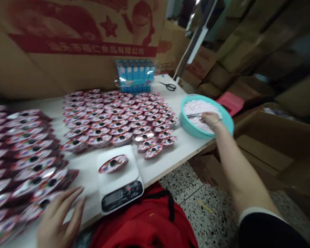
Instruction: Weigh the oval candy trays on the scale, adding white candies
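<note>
My left hand (62, 217) is open, its fingers spread just over the table edge beside the left-hand group of packs (36, 148). Over at the right, my right hand (210, 119) reaches into a turquoise basin (196, 130) of small white pellets (200, 106). Its fingers are closed on a thin metal utensil (193, 115) lying against the pellets; the exact kind is unclear. Between my hands stands a white digital scale (119, 186). On its plate rests one red-and-white, eye-shaped pack (113, 164) with a dark round hole on top.
Rows of similar packs (119, 117) cover the middle of the white table (158, 165). Behind them are a wrapped block of blue boxes (135, 75) and black scissors (169, 86). A large printed carton (80, 69) walls the back. An open cardboard box (279, 137) and a pink container (231, 102) lie right.
</note>
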`<state>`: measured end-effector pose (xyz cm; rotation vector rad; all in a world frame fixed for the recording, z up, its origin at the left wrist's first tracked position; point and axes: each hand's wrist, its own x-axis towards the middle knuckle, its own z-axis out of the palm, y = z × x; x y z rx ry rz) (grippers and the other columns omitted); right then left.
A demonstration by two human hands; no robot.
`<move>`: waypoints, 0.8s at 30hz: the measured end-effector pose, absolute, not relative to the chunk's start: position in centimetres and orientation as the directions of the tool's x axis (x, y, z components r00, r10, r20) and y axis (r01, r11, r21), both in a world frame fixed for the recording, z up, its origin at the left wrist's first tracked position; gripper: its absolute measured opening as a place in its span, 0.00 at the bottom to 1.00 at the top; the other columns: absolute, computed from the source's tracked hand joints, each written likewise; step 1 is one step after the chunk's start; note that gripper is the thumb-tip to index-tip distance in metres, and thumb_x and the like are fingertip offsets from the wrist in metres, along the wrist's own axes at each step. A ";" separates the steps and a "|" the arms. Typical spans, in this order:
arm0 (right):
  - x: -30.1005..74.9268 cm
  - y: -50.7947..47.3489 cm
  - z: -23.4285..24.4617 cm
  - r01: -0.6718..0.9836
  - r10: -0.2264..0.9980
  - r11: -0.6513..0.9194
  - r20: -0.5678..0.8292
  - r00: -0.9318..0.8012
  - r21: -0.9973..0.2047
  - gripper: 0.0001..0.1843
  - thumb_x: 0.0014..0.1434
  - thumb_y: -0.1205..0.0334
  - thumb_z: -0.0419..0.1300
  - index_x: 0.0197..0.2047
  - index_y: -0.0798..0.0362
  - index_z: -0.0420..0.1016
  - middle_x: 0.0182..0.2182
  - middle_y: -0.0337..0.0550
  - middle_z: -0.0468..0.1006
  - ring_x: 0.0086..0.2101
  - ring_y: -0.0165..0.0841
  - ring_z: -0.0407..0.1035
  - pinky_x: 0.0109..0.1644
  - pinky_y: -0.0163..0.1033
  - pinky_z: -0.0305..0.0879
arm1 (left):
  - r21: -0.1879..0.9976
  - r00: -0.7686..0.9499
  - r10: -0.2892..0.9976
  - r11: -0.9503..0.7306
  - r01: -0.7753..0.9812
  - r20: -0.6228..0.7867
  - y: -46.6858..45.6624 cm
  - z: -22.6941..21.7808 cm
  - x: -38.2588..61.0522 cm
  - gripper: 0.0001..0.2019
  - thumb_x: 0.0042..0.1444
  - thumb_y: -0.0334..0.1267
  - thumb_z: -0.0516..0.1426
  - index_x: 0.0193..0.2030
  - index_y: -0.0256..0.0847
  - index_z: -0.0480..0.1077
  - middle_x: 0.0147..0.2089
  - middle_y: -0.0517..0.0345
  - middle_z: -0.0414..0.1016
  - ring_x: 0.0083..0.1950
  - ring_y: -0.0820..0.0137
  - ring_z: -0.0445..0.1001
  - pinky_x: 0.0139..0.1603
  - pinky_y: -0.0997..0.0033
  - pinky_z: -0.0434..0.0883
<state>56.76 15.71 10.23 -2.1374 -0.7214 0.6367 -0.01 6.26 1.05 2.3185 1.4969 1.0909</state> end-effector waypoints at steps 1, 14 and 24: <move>55.5 15.8 10.7 0.274 0.701 -0.490 -0.187 0.688 -0.828 0.03 0.61 0.67 0.59 0.38 0.58 0.72 0.33 0.42 0.73 0.30 0.27 0.68 0.34 0.35 0.68 | 0.486 0.228 0.845 -0.475 0.733 0.483 5.5 2.0 0.5 0.13 0.55 0.38 0.58 0.47 0.47 0.72 0.44 0.53 0.76 0.43 0.62 0.75 0.48 0.59 0.70; 27.2 15.0 11.9 0.551 0.875 0.096 -0.194 -0.444 -0.829 0.06 0.52 0.74 0.58 0.32 0.57 0.75 0.25 0.38 0.73 0.26 0.26 0.65 0.30 0.32 0.60 | 0.579 0.186 0.907 -0.388 0.717 0.378 1.4 1.5 1.6 0.10 0.59 0.31 0.55 0.47 0.41 0.70 0.45 0.52 0.73 0.47 0.68 0.72 0.50 0.66 0.70; 24.3 15.1 12.0 0.805 0.829 0.355 -0.239 -0.506 -0.474 0.11 0.55 0.73 0.60 0.42 0.58 0.78 0.38 0.48 0.78 0.37 0.34 0.69 0.41 0.35 0.60 | 0.633 0.173 0.920 -0.370 0.681 0.352 0.9 1.1 1.9 0.09 0.60 0.32 0.54 0.46 0.42 0.71 0.43 0.53 0.74 0.45 0.68 0.73 0.48 0.67 0.71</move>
